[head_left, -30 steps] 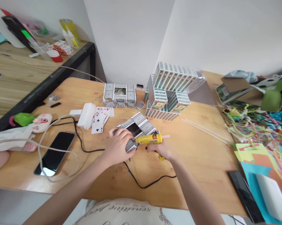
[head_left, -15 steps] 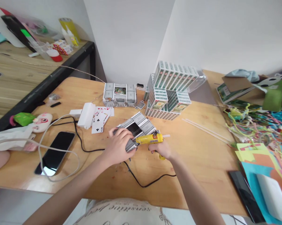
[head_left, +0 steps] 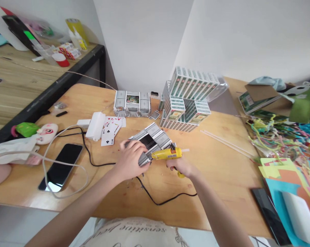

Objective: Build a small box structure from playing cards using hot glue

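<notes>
A structure made of grey patterned playing cards point(head_left: 162, 139), with a dark rectangular opening, lies at the middle of the table. My left hand point(head_left: 134, 158) is closed on its near left side. Wrapped round the handle of a yellow glue gun point(head_left: 167, 154) is my right hand point(head_left: 181, 165). The gun points left, its nozzle close to the near edge of the card structure, beside my left fingers. A clear glue stick pokes out of the gun's back. Whether the nozzle touches the cards cannot be made out.
Stacked card boxes point(head_left: 187, 109) and a card-covered box point(head_left: 132, 103) stand behind. Loose playing cards point(head_left: 108, 132), a phone point(head_left: 62, 166) and cables lie left. Glue sticks point(head_left: 227, 144), coloured paper point(head_left: 278, 171) and a white power bank point(head_left: 299, 212) lie right.
My right hand and the glue gun have shifted slightly to the right. My left hand and the card structure have hardly moved.
</notes>
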